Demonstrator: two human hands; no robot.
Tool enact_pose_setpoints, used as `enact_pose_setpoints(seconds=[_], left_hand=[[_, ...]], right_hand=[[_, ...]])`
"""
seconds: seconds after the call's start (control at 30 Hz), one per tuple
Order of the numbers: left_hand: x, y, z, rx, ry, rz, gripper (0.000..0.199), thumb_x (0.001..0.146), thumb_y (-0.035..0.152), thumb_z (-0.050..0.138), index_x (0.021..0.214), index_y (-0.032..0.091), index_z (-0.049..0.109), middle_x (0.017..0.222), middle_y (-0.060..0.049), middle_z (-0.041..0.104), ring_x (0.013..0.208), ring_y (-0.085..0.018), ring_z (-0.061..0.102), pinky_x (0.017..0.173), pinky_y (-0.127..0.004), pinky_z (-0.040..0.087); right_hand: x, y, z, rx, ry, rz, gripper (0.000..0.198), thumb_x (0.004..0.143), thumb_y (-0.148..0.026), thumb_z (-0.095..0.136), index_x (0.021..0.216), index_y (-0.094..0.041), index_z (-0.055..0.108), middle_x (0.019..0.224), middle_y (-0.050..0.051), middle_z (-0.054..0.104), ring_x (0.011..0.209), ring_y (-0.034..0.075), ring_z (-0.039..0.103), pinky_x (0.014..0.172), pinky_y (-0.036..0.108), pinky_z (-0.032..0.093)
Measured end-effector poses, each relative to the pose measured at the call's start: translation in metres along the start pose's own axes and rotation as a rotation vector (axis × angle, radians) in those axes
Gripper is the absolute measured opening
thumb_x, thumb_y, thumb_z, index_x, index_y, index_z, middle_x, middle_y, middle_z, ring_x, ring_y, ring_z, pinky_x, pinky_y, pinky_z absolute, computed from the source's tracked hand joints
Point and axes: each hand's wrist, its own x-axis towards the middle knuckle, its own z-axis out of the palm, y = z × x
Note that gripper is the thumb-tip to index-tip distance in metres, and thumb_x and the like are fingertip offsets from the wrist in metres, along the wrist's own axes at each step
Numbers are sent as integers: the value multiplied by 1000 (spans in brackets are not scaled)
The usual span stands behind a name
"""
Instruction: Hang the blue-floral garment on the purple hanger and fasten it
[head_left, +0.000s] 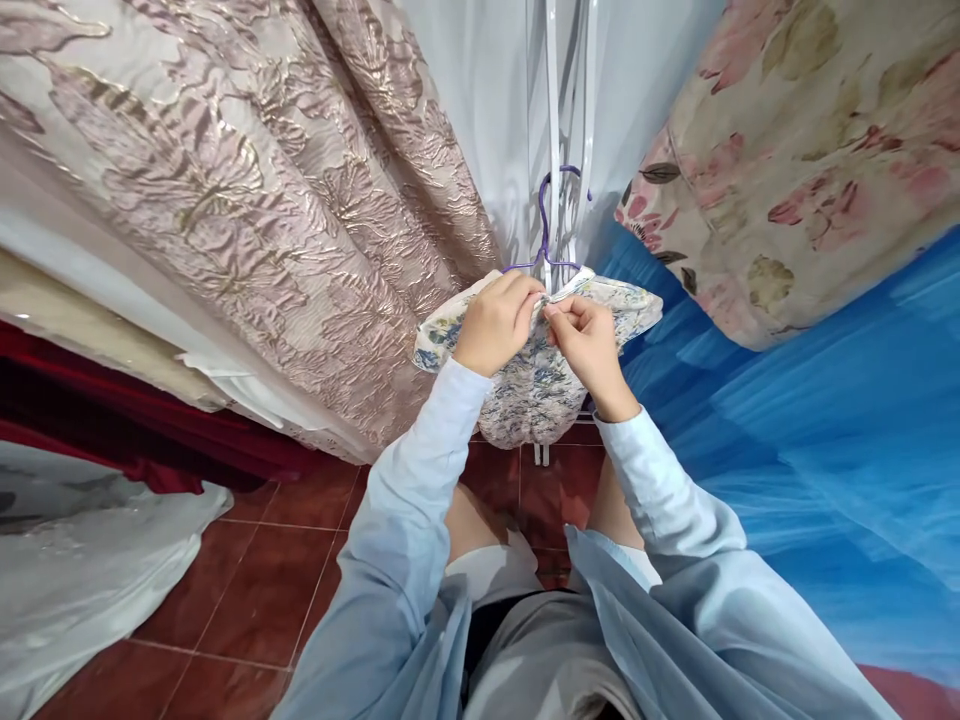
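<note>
With the floral garment already on the purple hanger, the left hand and right hand pinch tightly at its top edge, work there seemingly unfinished.

Worn on the head, my one camera faces forward and steeply down, close over the near shirt, toward the flowered garment and tiled floor.

a purple hanger by slim white bars carries a floral garment above red floor tiles.
</note>
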Motion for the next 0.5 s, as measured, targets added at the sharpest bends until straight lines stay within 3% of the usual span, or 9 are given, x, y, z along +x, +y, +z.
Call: enact_pose_setpoints(seconds=[0.13,0.2,0.27,0.37,0.43,0.5], left_hand=[[-5,8,-5,-72,200,-69,35,107,39,40,101,16,65,98,-7,65,102,-20,65,96,-37,51],[-10,-3,-19,-90,314,-123,35,107,42,42,103,16,65,100,-6,66,104,-19,66,98,-37,51],[-19,-31,-36,-100,430,-180,37,105,46,46,105,15,65,101,-6,67,103,-18,66,97,-36,52],[-45,-96,-54,-161,588,-306,45,99,55,55,102,12,66,98,-6,69,97,-16,66,90,-34,55],[-67,-137,-52,-289,668,-495,49,99,60,51,103,13,64,95,-5,69,93,-15,67,89,-34,56],[-90,-158,-37,-434,625,-641,51,104,61,38,105,16,62,90,-2,69,93,-13,67,93,-34,55]], right_hand=[[-10,33,6,-68,-28,61,24,87,-36,63,71,-19,56,50,-5,51,45,9,41,48,23,30],[-30,56,4,-177,-40,116,25,85,-36,61,67,-20,54,50,-4,50,46,11,41,49,24,29],[-56,82,-2,-328,-44,169,30,83,-37,61,60,-21,50,51,-2,51,49,12,42,52,26,29],[-96,115,-9,-418,-117,270,33,83,-39,57,56,-22,50,52,1,53,52,15,45,53,27,31],[-117,129,-10,-405,-153,306,30,84,-40,55,61,-21,55,55,2,58,53,16,49,53,27,34],[-130,136,-7,-387,-180,323,28,85,-40,54,66,-20,59,59,3,62,53,17,53,54,27,36]])
